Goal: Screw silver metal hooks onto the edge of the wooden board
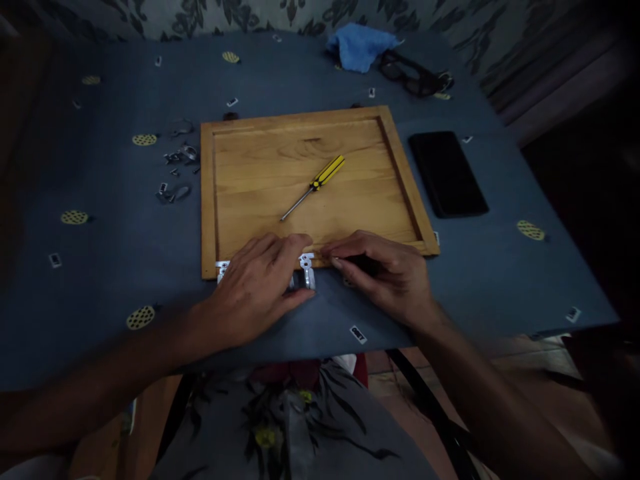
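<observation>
A framed wooden panel [260,153] lies flat on the table. My left hand [253,283] spans its near edge, the index finger and thumb closed around a shiny metal bracket [307,267]. Another metal bracket [223,268] shows partly at the near left corner, the rest hidden under the hand. Just right of the gripped bracket, my right hand [387,270] pinches thumb and fingertips together over the edge; whatever they hold is too small to make out. A yellow and black screwdriver [320,180] rests on the panel, its tip toward the left hand.
Loose small metal parts [183,157] lie left of the panel. To the right is a black phone-like slab [447,173]. Dark-framed glasses [413,75] and a blue cloth [360,47] sit at the back. The table's near edge [360,347] runs below my hands.
</observation>
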Action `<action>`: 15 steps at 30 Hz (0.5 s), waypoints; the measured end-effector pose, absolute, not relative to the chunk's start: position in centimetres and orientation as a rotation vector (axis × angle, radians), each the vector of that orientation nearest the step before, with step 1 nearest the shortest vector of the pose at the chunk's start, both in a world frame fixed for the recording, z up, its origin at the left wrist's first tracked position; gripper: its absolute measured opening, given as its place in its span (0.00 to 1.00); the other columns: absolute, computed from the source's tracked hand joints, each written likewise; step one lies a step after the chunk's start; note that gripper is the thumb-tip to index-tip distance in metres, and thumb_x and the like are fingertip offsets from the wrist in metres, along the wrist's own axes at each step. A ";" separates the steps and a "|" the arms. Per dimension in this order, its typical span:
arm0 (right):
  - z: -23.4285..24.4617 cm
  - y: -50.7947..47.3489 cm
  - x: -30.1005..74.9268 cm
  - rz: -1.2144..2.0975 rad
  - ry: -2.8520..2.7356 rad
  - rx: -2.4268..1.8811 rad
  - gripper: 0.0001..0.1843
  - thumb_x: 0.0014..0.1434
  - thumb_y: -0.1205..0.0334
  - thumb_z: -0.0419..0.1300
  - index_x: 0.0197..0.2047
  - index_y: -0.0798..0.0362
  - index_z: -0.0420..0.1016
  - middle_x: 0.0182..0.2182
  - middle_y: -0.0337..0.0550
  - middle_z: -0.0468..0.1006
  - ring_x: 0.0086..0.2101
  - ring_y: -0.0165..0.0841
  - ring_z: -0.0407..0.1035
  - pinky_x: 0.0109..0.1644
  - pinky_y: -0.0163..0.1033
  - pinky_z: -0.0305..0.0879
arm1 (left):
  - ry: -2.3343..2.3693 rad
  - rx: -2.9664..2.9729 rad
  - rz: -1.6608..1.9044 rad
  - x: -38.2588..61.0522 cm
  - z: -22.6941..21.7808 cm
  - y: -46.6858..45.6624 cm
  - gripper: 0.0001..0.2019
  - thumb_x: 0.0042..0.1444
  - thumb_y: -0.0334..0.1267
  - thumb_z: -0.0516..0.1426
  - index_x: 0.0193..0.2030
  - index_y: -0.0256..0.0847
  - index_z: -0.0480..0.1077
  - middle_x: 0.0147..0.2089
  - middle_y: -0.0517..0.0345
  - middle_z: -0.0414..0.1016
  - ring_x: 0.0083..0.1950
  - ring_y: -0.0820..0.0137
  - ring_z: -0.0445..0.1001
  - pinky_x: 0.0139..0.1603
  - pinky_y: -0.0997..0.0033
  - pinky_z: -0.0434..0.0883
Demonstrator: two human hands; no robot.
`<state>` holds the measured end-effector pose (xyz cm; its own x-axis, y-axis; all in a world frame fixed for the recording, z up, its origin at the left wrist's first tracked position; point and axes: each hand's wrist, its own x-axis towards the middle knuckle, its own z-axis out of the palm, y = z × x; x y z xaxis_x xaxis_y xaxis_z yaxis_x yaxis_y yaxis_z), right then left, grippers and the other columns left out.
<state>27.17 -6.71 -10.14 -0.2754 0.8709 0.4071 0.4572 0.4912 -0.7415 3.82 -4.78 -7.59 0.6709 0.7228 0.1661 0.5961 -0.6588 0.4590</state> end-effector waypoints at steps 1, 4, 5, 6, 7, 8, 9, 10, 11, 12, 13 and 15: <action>-10.1 -6.8 27.1 0.646 -1.884 -1.120 0.04 0.67 0.66 0.64 0.42 0.47 0.78 0.37 0.42 0.85 0.37 0.34 0.80 0.43 0.42 0.77 | 1.033 2.521 0.476 3.8 -7.6 -4.8 0.29 0.58 0.39 0.69 0.61 0.41 0.60 0.49 0.51 0.78 0.52 0.54 0.78 0.50 0.54 0.77; -9.9 -6.9 27.1 0.698 -1.834 -1.159 0.01 0.68 0.62 0.65 0.42 0.47 0.79 0.36 0.41 0.85 0.36 0.35 0.80 0.42 0.41 0.78 | 1.034 2.531 0.464 3.9 -7.4 -4.7 0.29 0.58 0.39 0.69 0.61 0.40 0.61 0.48 0.50 0.79 0.52 0.53 0.78 0.50 0.54 0.77; -9.8 -6.9 27.1 0.716 -1.824 -1.167 0.02 0.67 0.60 0.65 0.41 0.47 0.79 0.35 0.41 0.85 0.35 0.35 0.80 0.41 0.41 0.78 | 1.035 2.534 0.463 3.9 -7.4 -4.7 0.29 0.58 0.39 0.69 0.60 0.40 0.61 0.48 0.51 0.79 0.51 0.53 0.79 0.50 0.54 0.77; -9.8 -6.9 27.0 0.733 -1.815 -1.172 0.03 0.67 0.59 0.66 0.40 0.47 0.80 0.34 0.41 0.85 0.34 0.35 0.80 0.41 0.41 0.79 | 1.033 2.534 0.463 4.0 -7.3 -4.7 0.28 0.58 0.39 0.69 0.60 0.40 0.61 0.48 0.51 0.79 0.51 0.54 0.79 0.49 0.54 0.77; -9.7 -6.9 27.0 0.748 -1.807 -1.177 0.04 0.66 0.58 0.66 0.40 0.47 0.80 0.34 0.41 0.85 0.34 0.35 0.80 0.41 0.41 0.79 | 1.031 2.532 0.463 4.0 -7.3 -4.7 0.28 0.58 0.39 0.68 0.60 0.41 0.61 0.48 0.51 0.79 0.51 0.54 0.79 0.49 0.54 0.77; -9.7 -6.8 26.9 0.760 -1.796 -1.184 0.05 0.66 0.57 0.67 0.40 0.47 0.81 0.34 0.41 0.85 0.34 0.35 0.80 0.41 0.41 0.79 | 1.031 2.527 0.466 3.9 -7.3 -4.7 0.27 0.59 0.39 0.68 0.60 0.41 0.61 0.48 0.51 0.79 0.52 0.54 0.79 0.49 0.55 0.77; -9.8 -6.8 26.8 0.766 -1.781 -1.191 0.05 0.66 0.56 0.67 0.41 0.47 0.81 0.34 0.41 0.85 0.34 0.35 0.80 0.41 0.41 0.80 | 1.032 2.520 0.467 3.9 -7.3 -4.7 0.27 0.59 0.39 0.68 0.60 0.41 0.61 0.49 0.51 0.79 0.52 0.55 0.79 0.50 0.55 0.77; -9.8 -6.8 26.7 0.769 -1.763 -1.199 0.06 0.65 0.55 0.68 0.43 0.47 0.81 0.34 0.40 0.85 0.34 0.35 0.80 0.40 0.41 0.80 | 1.037 2.510 0.465 3.9 -7.4 -4.7 0.27 0.59 0.39 0.68 0.60 0.42 0.61 0.49 0.51 0.79 0.53 0.55 0.78 0.50 0.56 0.76; -9.8 -6.8 26.6 0.771 -1.743 -1.208 0.07 0.65 0.55 0.68 0.44 0.47 0.81 0.35 0.40 0.85 0.34 0.35 0.80 0.40 0.40 0.80 | 1.044 2.501 0.466 3.9 -7.4 -4.7 0.27 0.59 0.39 0.68 0.60 0.42 0.61 0.49 0.52 0.79 0.53 0.55 0.78 0.50 0.56 0.76; -9.8 -6.8 26.5 0.774 -1.728 -1.215 0.08 0.65 0.54 0.68 0.44 0.47 0.81 0.35 0.40 0.85 0.34 0.35 0.80 0.39 0.40 0.80 | 1.050 2.494 0.467 3.9 -7.4 -4.7 0.27 0.59 0.39 0.68 0.60 0.42 0.61 0.49 0.52 0.79 0.53 0.55 0.78 0.51 0.56 0.76; -9.8 -6.8 26.5 0.779 -1.721 -1.218 0.07 0.64 0.54 0.69 0.43 0.47 0.81 0.34 0.40 0.84 0.33 0.34 0.80 0.38 0.40 0.80 | 1.054 2.490 0.471 3.9 -7.5 -4.7 0.27 0.59 0.39 0.68 0.60 0.42 0.61 0.50 0.52 0.79 0.53 0.56 0.78 0.51 0.56 0.76; -9.6 -6.7 26.5 0.800 -1.727 -1.211 0.06 0.64 0.55 0.69 0.39 0.47 0.81 0.32 0.40 0.84 0.32 0.34 0.79 0.38 0.40 0.79 | 1.047 2.498 0.479 3.9 -7.5 -4.7 0.26 0.59 0.39 0.68 0.59 0.42 0.61 0.49 0.52 0.79 0.53 0.56 0.78 0.51 0.56 0.76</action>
